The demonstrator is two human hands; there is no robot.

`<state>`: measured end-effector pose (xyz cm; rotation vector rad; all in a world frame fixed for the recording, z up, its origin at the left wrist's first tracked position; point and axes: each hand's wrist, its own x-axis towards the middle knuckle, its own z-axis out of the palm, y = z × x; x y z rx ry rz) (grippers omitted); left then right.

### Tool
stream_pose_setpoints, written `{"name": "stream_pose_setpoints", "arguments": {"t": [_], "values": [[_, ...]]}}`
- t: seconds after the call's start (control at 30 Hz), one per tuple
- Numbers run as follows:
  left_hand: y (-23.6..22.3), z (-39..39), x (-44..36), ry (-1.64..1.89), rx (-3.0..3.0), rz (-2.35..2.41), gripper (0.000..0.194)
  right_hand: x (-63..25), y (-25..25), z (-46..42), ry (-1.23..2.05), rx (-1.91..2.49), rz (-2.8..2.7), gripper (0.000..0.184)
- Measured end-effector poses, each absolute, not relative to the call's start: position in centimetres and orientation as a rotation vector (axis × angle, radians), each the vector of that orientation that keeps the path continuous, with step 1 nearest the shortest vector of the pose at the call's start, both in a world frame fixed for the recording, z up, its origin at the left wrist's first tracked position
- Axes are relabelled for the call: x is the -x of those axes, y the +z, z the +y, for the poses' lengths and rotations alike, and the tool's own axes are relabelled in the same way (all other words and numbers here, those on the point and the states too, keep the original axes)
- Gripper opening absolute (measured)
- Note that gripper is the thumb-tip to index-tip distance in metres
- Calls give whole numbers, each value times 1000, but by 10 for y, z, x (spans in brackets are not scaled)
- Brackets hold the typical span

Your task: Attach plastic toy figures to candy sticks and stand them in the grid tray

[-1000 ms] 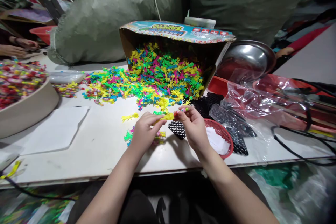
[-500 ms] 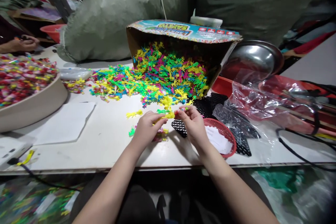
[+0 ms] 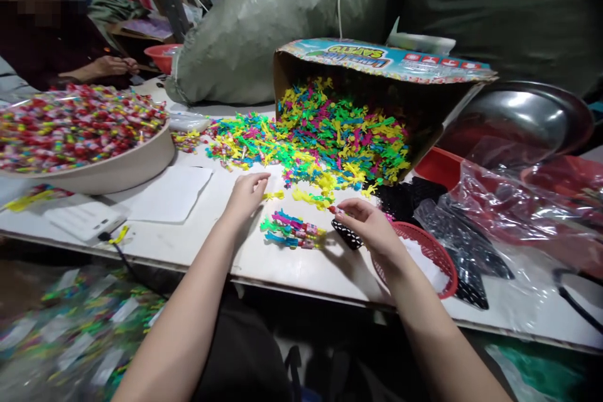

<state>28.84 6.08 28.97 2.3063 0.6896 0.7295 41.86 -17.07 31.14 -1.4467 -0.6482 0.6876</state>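
Observation:
My left hand (image 3: 245, 195) rests on the white table (image 3: 292, 264) with its fingers loosely apart and nothing in it. Its fingertips lie just left of a loose yellow plastic figure (image 3: 274, 195). My right hand (image 3: 370, 225) pinches a small red-tipped piece (image 3: 333, 208) between thumb and fingers. Between my hands lies a small bundle of green, pink and blue pieces (image 3: 294, 230). Behind them a tipped cardboard box (image 3: 386, 61) spills a heap of bright plastic figures (image 3: 330, 132) onto the table.
A red mesh basket (image 3: 440, 257) and black patterned pieces (image 3: 347, 236) lie by my right wrist. A large tub (image 3: 117, 166) of wrapped sweets stands at left beside a paper sheet (image 3: 169, 191). Plastic bags (image 3: 518, 201), a steel bowl (image 3: 522, 113), a grey sack (image 3: 264, 25). Another person's hands (image 3: 110, 66) work far left.
My hands have come apart. The left hand let go of the yellow piece and moved left. The bundle of pieces lies uncovered between them, and my view has swung left.

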Motion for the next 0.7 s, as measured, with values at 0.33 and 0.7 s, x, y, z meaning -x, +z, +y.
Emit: {"name": "stream_pose_setpoints", "arguments": {"t": [0.33,0.7], "values": [[252,75,-291,333,-2684,907,29,-410,270,-154,517,1652,-818,21],[252,111,-285,599,-2537,1229,26,-407,257,-147,301,1928,-1043,23]]}}
